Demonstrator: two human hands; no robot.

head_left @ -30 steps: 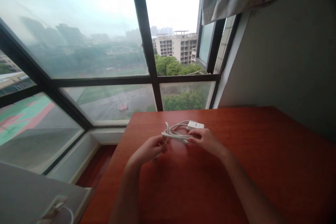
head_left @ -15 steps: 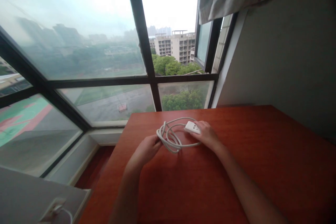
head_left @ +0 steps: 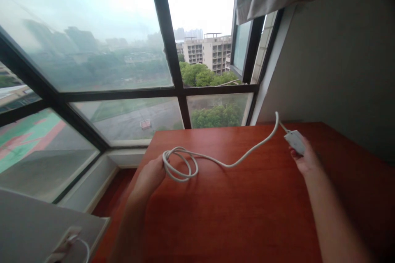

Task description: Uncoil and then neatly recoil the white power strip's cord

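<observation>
Your right hand (head_left: 305,159) is carrying the block (head_left: 295,142) away from the coil (head_left: 181,180), toward the desk's (head_left: 231,209) back right corner. The cord (head_left: 228,166), bunched between your hands before, is now running out in a long curve, rising past the back edge. Your left hand (head_left: 150,176) is shifting toward the left edge, the coil showing fewer loops.
</observation>
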